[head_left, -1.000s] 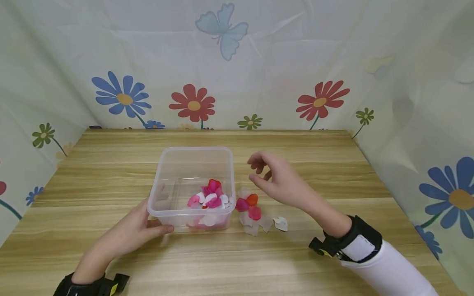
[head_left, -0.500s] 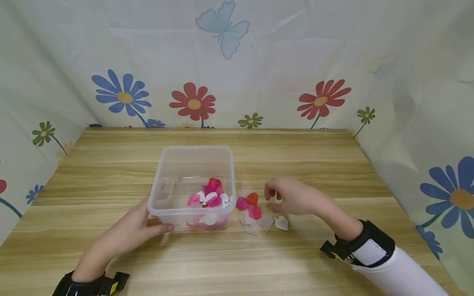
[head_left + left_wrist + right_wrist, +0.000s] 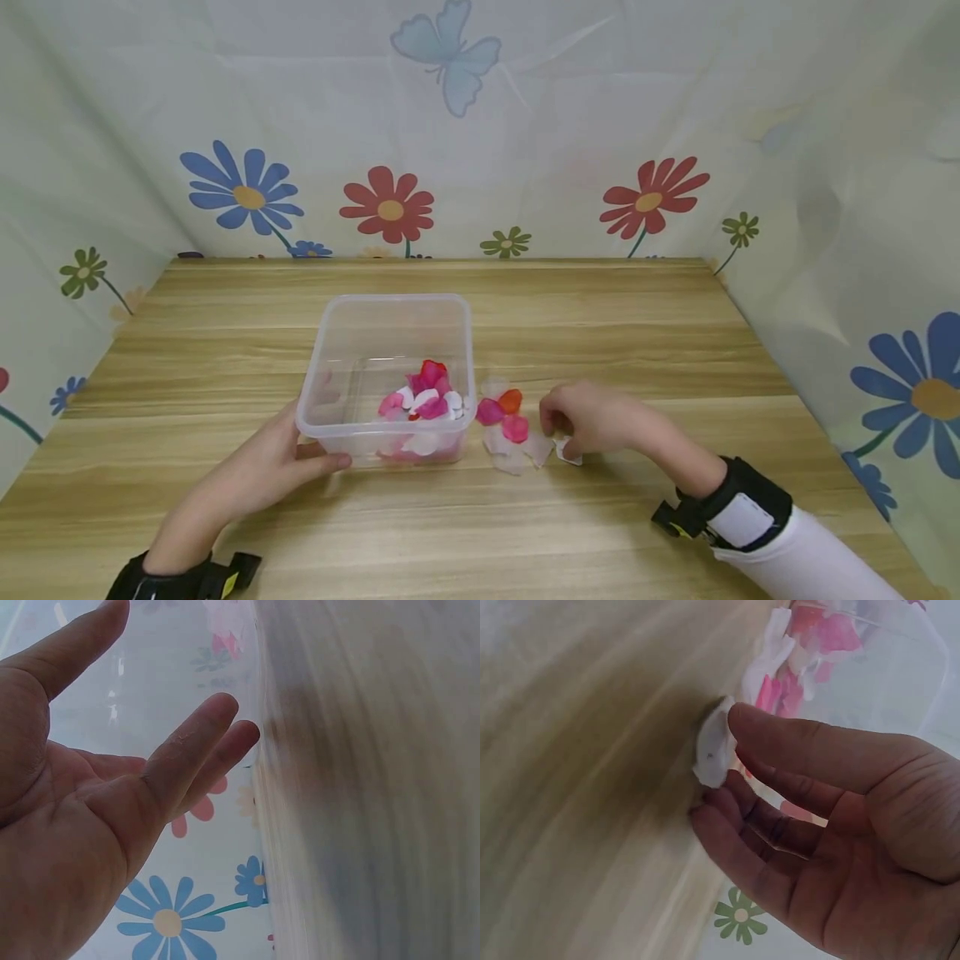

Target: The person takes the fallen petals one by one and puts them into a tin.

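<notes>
A clear plastic box point(image 3: 386, 333) stands left of the table's middle, with pink, red and white petals point(image 3: 427, 400) inside, mostly at its right. My left hand point(image 3: 281, 454) rests against the box's left front corner, thumb along the front. In the left wrist view its fingers point(image 3: 191, 742) are spread and fairly straight beside the clear wall. Right of the box, my right hand point(image 3: 596, 417) is down at the tabletop with fingers curled, at a white petal point(image 3: 714, 746). In the right wrist view the thumb touches the petal's edge and the fingertips sit close under it.
Between the box and my right hand lie loose petals: a magenta one point(image 3: 490, 412), an orange one point(image 3: 511, 401), a pinkish-red one point(image 3: 515, 429) and several whitish ones point(image 3: 504, 457). The wood-grain table point(image 3: 420, 533) ends at a flower-printed curtain point(image 3: 555, 108).
My right hand has come down from beside the box's upper right, shifting right and toward me, to the white petal on the table. The left hand and box have stayed put.
</notes>
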A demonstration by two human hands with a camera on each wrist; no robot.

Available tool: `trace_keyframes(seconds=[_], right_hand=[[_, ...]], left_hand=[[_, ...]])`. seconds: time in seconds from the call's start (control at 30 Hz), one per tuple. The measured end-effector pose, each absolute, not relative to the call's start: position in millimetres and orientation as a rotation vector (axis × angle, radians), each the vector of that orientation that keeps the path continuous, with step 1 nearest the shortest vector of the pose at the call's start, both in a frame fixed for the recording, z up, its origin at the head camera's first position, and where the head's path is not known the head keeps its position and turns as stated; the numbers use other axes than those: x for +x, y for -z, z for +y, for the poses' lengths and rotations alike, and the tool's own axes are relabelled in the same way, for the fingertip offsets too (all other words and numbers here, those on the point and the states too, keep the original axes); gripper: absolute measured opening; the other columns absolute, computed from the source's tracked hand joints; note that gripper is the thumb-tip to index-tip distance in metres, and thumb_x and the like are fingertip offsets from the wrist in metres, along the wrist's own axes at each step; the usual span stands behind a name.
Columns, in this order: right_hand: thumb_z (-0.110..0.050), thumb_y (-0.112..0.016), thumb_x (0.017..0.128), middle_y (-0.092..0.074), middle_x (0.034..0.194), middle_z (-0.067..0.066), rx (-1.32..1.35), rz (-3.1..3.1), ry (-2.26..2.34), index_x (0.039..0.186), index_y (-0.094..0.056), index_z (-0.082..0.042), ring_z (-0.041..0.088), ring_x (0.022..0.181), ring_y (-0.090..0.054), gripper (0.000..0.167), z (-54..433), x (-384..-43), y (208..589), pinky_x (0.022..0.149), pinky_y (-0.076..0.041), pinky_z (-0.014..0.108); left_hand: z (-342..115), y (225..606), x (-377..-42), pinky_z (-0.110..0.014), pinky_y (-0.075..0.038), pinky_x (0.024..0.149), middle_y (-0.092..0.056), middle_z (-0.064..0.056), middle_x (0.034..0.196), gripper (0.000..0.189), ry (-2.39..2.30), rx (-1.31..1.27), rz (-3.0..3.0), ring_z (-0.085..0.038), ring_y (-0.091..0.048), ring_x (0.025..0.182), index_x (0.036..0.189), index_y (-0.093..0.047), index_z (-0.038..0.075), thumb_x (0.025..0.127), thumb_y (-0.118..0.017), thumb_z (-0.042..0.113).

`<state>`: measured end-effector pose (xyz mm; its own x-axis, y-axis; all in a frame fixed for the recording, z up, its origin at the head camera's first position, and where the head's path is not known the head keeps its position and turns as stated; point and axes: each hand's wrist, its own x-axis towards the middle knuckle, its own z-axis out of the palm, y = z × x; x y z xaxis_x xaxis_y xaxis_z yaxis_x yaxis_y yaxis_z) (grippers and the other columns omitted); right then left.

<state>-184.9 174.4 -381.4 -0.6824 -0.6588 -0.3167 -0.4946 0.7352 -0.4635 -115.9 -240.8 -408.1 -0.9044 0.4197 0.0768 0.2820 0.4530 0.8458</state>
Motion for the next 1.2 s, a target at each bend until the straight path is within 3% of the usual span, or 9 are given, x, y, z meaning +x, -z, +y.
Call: trace_keyframes(seconds=[0.6, 1.0, 1.2], right_hand=[[0.013, -0.075, 0.074, -0.056, 0.069, -0.007, -0.973, 2.458, 0.551, 0.074, -0.067, -0.011, 0.006, 0.066, -0.049, 0.026, 176.6, -182.8, 383.9, 0.06, -0.046, 0.024], [0.002, -0.08, 0.086, -0.066, 0.08, -0.008, -0.964, 2.627, 0.856, 0.087, -0.073, -0.011, 0.011, 0.077, -0.061, 0.015, 176.0, -185.7, 364.5, 0.067, -0.055, 0.028], [0.001, -0.081, 0.087, -0.071, 0.09, -0.005, -0.949, 2.669, 1.145, 0.094, -0.077, -0.008, 0.014, 0.084, -0.067, 0.013, 167.4, -180.4, 352.7, 0.074, -0.06, 0.03]], left_hand=[[-242.2, 407.7, -115.9, -0.05, -0.055, 0.093, -0.035, -0.026, 0.156, 0.105, -1.423, 0.638, 2.579, -0.043, -0.051, 0.13, 0.166, -0.013, 0.015, 0.088, -0.084, 0.017], [-242.0, 408.0, -116.9, -0.048, -0.055, 0.093, -0.04, -0.024, 0.153, 0.104, -1.427, 0.646, 2.589, -0.041, -0.054, 0.126, 0.165, -0.017, 0.017, 0.087, -0.085, 0.014], [-241.4, 408.5, -116.9, -0.048, -0.054, 0.094, -0.041, -0.024, 0.153, 0.102, -1.443, 0.67, 2.583, -0.041, -0.051, 0.13, 0.165, -0.017, 0.018, 0.088, -0.084, 0.014]])
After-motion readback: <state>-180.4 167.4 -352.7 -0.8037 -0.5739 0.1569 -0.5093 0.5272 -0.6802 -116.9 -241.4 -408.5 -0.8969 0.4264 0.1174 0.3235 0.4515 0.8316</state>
